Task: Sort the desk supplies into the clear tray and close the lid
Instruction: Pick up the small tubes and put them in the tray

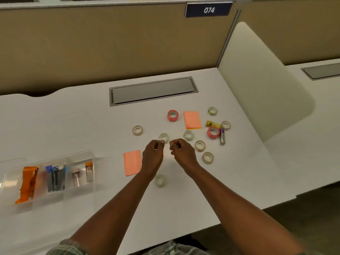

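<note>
- Step in hand: the sorting stage, at the selection of the next loose item. The lid step had not been reached.
- The left hand (152, 155) and the right hand (183, 151) hovered side by side over the middle of the bench (184, 199), both with fingers curled inward. No item showed inside either hand, and it could not be told whether either pinched something small.
- The left hand's fingertips sat just beside a clear tape roll (163, 138), which lay flat on the bench.
- The clear tray (81, 153) stood near the left end of the bench, towards the front edge. Its compartments already held an orange item (27, 183) and several blue and grey pieces (55, 179). The lid's position could not be read.
- Unsorted stock lay towards the right side of the bench: further clear rolls, two pink tape rolls (172, 115), an orange sticky-note pad (192, 120), a yellow-capped tube (212, 123) and a purple-capped tube (222, 138). A second orange pad (132, 162) lay just left of the left hand.
- Next move, as judged: grip the nearest clear roll by its rim, lift it, and carry it left, well across the bench, to a free compartment.
</note>
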`<state>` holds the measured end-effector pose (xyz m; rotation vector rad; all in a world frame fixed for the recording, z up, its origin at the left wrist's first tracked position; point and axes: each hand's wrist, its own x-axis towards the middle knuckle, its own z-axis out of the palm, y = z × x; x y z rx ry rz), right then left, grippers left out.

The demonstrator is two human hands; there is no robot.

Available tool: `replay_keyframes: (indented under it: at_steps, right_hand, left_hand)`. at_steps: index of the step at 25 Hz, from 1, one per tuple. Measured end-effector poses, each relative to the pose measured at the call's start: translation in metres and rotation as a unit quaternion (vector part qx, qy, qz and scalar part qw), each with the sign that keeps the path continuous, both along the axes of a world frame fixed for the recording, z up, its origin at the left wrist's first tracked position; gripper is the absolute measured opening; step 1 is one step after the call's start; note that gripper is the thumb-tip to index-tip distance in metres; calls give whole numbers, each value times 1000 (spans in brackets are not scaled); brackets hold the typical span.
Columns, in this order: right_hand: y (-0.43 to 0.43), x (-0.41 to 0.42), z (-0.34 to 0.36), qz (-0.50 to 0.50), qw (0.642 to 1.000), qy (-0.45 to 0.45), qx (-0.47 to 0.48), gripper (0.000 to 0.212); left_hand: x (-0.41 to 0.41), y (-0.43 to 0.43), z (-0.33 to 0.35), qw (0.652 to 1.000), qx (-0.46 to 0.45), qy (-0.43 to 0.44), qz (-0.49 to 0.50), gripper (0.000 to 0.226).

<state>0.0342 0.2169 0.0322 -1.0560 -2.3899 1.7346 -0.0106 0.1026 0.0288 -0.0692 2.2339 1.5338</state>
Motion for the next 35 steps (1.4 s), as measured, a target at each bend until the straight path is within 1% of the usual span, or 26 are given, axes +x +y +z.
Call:
replay_keyframes:
  at_steps: [2,6,11,14,17,20,22,25,26,28,30,32,33,35]
  right_hand:
    - [30,14,-7,-24,1000,-7,6,19]
    - [86,35,-24,-37,997,-33,57,20]
    - [150,51,-41,-87,984,-48,147,16]
    - [179,48,-49,-87,972,-78,205,33]
    - [205,35,-57,-66,964,-136,217,47]
    - [223,24,-68,-39,963,-164,209,47]
    - [230,21,-72,-46,970,-144,190,39]
    - [231,20,-69,-125,979,-68,146,34]
    - [226,22,-67,-133,982,-40,127,28]
    - [214,26,-63,-88,992,12,89,19]
    - [203,29,-57,10,996,60,69,19]
    - [201,29,-54,97,983,125,95,20]
    - [204,25,-53,115,974,155,121,20]
    - [217,13,-52,96,963,174,183,19]
  left_hand:
    - [7,29,-3,1000,-12,1,-26,28]
    - [18,80,-15,998,-28,-9,-59,28]
    - [24,125,-26,994,-61,-14,-92,32]
    - [26,141,-30,992,-75,-24,-100,32]
    - [25,150,-33,991,-91,-24,-96,28]
    - [23,155,-35,992,-84,-40,-84,29]
    - [21,158,-36,993,-75,-51,-79,31]
    - [18,170,-35,994,-55,-60,-68,28]
    - [18,177,-34,995,-45,-65,-65,27]
    - [17,193,-31,994,-7,-94,-54,30]
    - [17,208,-28,991,39,-122,-29,33]
    - [14,217,-29,993,53,-108,20,28]
    - [12,217,-29,993,49,-92,48,25]
    - [6,211,-29,992,49,-76,83,21]
